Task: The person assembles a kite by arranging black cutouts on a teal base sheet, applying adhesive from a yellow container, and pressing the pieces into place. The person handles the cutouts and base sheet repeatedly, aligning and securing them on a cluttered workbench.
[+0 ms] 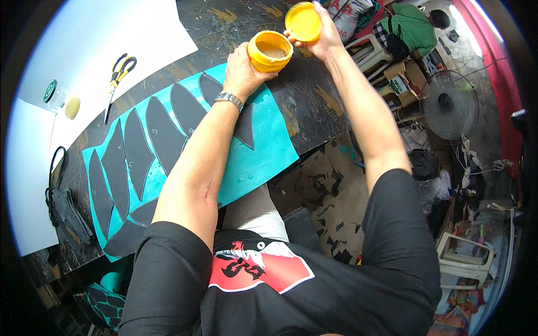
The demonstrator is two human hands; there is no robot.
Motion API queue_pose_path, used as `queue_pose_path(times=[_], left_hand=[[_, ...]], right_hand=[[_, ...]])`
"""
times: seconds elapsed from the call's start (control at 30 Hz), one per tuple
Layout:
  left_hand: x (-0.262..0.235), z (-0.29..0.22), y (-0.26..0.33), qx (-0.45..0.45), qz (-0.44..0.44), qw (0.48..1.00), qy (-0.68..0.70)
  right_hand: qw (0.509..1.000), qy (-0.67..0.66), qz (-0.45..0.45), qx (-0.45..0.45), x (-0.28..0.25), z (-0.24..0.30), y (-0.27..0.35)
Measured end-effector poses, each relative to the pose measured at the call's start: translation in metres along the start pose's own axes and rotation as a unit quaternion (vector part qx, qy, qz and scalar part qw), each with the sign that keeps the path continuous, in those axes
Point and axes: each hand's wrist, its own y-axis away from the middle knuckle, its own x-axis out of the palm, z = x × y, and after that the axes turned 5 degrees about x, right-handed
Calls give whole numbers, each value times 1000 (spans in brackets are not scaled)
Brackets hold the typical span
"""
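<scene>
My left hand (245,70) is wrapped round a yellow jar (270,52) at the far edge of the teal sheet. The jar has no lid on it, and a brownish content shows inside. To its upper right, my right hand (325,39) grips a round yellow lid (303,22), its broad face turned toward me and apart from the jar. Under my left forearm lies the teal sheet (263,159), with several black leaf-shaped pieces (163,131) laid on it. My forearm hides part of them.
Yellow-handled scissors (119,78) and a clear jar with a green lid (54,95) lie on the left beside large white sheets (112,33). Dark scraps (73,218) lie at the table's left. Beyond the right edge stand a fan (448,103), a stool (464,259) and a person in green (412,28).
</scene>
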Motion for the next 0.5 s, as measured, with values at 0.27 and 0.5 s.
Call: queue_pose_path(times=[0.27, 0.5], left_hand=[[1, 2, -1, 25, -15, 999, 14], [-2, 8, -6, -18, -200, 964, 173]], right_hand=[[739, 594, -317, -18, -43, -99, 14], [851, 453, -246, -103, -43, -105, 16]])
